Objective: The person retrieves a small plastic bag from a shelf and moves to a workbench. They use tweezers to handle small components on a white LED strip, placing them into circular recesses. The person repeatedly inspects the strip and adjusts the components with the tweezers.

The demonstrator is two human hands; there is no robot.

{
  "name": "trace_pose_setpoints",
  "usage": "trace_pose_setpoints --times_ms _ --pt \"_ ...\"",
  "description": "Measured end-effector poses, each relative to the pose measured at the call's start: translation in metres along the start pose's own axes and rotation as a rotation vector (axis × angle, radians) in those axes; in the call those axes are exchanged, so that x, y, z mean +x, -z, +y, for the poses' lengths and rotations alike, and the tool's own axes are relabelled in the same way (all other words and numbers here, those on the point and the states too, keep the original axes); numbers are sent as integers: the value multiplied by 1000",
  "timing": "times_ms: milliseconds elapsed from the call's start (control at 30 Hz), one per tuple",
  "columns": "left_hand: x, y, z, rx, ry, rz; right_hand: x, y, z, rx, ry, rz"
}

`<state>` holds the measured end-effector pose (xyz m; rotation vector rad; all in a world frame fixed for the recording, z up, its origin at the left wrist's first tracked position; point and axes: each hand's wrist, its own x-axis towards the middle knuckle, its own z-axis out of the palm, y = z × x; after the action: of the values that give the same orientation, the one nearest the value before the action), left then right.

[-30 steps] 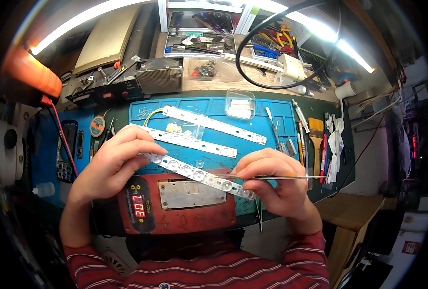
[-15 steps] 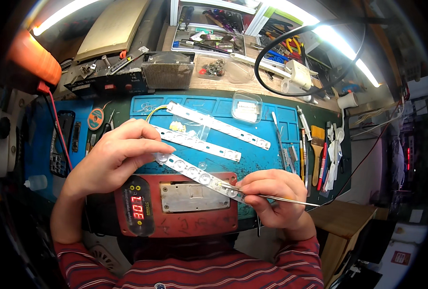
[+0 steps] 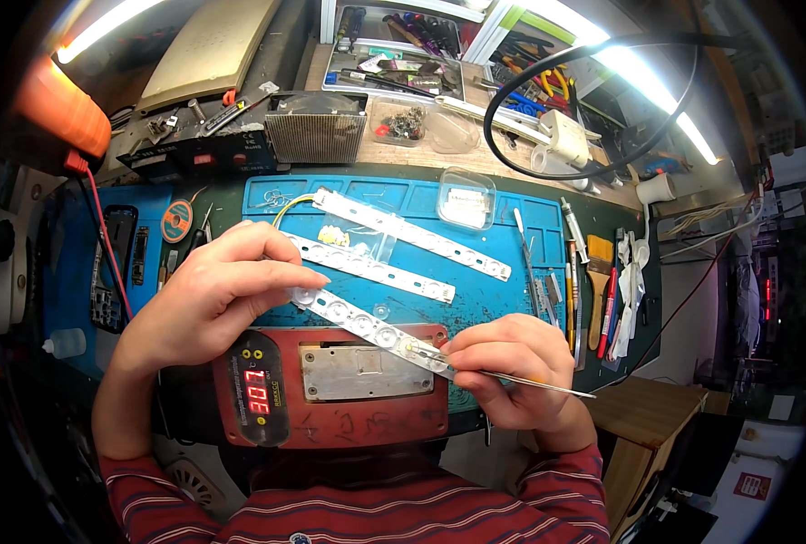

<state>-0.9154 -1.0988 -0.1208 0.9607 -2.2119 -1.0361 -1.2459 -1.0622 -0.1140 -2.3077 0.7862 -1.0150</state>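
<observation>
My left hand (image 3: 226,286) pinches the left end of a white LED strip (image 3: 362,324) with round clear lenses. The strip slants down to the right above a red heating plate station (image 3: 358,424), whose metal plate (image 3: 367,372) lies below it. In my right hand (image 3: 512,367) are metal tweezers (image 3: 548,390), their tips at the strip near its right end. Fingers of that hand are close to this end; whether they also grip it is hard to see. Two more LED strips (image 3: 376,272) rest behind on the blue mat (image 3: 494,304), with a loose clear lens (image 3: 381,310).
A clear plastic box (image 3: 466,199) stands at the mat's back. Right of it lie a syringe (image 3: 573,231), a brush (image 3: 599,272) and pens. A solder spool (image 3: 176,220) and an open device shell (image 3: 116,272) are on the left. A black cable (image 3: 489,118) loops overhead.
The tweezers and my right hand have shifted slightly left along the strip. My left hand keeps its pinch on the strip.
</observation>
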Motion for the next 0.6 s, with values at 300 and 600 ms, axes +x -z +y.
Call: trace_pose_setpoints --times_ms 300,600 --pt "0 0 1 -5 6 -1 0 0 -1 -10 5 -6" --pt "1 0 1 -3 -3 3 2 3 -3 -45 52 -33"
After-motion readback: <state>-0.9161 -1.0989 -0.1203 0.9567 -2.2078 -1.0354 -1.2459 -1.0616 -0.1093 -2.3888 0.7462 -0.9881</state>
